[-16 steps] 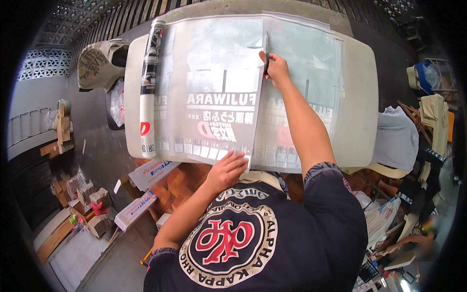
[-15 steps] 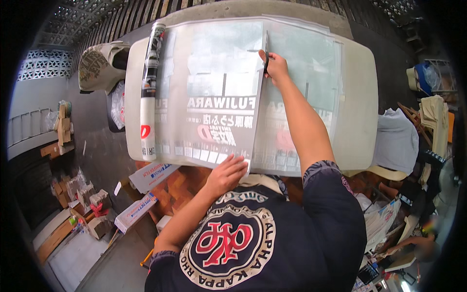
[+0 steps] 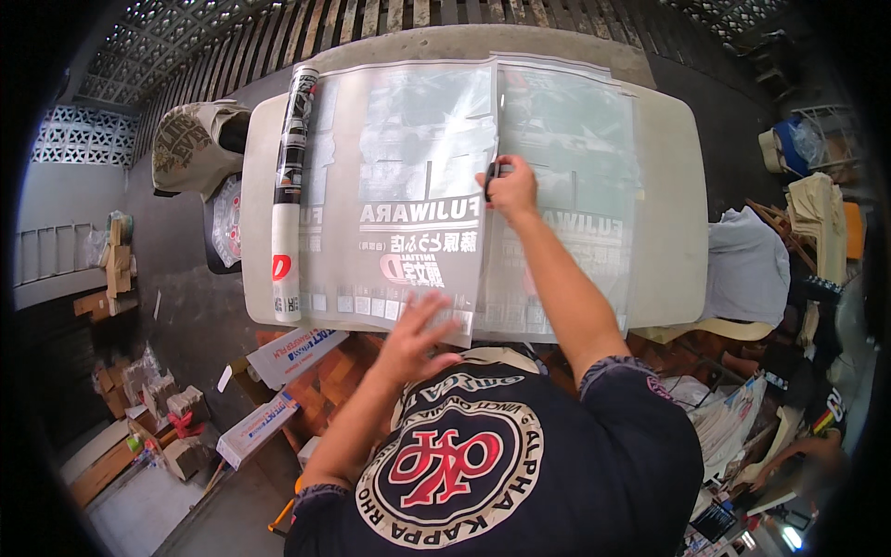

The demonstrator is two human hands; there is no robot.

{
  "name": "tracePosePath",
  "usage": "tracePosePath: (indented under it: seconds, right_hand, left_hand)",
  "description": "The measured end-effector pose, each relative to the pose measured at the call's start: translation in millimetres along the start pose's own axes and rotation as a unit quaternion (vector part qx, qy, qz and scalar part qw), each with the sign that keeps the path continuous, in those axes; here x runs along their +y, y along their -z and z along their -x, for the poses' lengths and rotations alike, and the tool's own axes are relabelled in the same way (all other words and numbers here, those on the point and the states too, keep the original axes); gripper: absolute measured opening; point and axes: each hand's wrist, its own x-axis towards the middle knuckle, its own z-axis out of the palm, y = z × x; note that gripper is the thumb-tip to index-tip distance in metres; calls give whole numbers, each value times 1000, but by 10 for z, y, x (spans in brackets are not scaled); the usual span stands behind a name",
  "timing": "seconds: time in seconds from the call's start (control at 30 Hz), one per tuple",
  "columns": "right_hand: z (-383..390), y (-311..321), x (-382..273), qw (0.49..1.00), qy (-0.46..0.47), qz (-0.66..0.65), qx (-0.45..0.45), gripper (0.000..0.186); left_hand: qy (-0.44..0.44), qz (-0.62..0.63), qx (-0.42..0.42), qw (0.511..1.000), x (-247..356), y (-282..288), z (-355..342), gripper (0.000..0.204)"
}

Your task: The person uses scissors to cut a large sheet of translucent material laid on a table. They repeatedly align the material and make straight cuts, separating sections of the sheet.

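A large translucent printed film sheet [image 3: 408, 195] lies spread over a beige table [image 3: 668, 223], its left end rolled up into a tube [image 3: 290, 186]. A second similar sheet [image 3: 575, 186] lies beside it on the right. My right hand [image 3: 509, 188] is closed on a small dark tool [image 3: 491, 176] at the seam between the two sheets, about halfway up. My left hand [image 3: 418, 336] hovers with fingers spread over the near edge of the left sheet.
A beige chair with a printed shirt [image 3: 190, 144] stands at the table's left. Long cardboard boxes [image 3: 297, 353] and small cartons [image 3: 158, 408] lie on the floor at lower left. Cloth-draped chair [image 3: 747, 265] and stacked papers [image 3: 733, 418] are at right.
My right hand has drawn the tool down the seam toward me. My left hand has lifted off the sheet's near edge and spread its fingers.
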Motion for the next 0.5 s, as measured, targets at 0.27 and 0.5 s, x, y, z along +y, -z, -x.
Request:
tracePosePath:
  seconds: [0.27,0.5]
  right_hand:
    - [655,-45,-1147,982,164,-83,-40,44]
    - [584,2223,-721,989,147,13,15,52]
  left_hand:
    - [288,-361,25,887,-2198,1300,911,70]
    - [367,-256,164,879,-2247,1798,1083,71]
